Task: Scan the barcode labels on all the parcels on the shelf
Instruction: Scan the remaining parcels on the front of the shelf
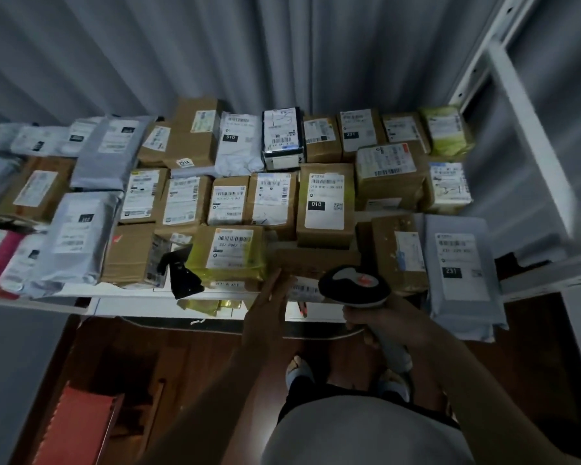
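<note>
Brown boxes and grey mailer bags, the parcels (326,201), lie label-up, crowding a white shelf (131,305). At the shelf's front edge, the right hand (371,318) has its grip clamped on a barcode scanner (354,283). Just beside the scanner, the left hand (270,307) rests straight, parted fingers on a low brown box (312,260).
</note>
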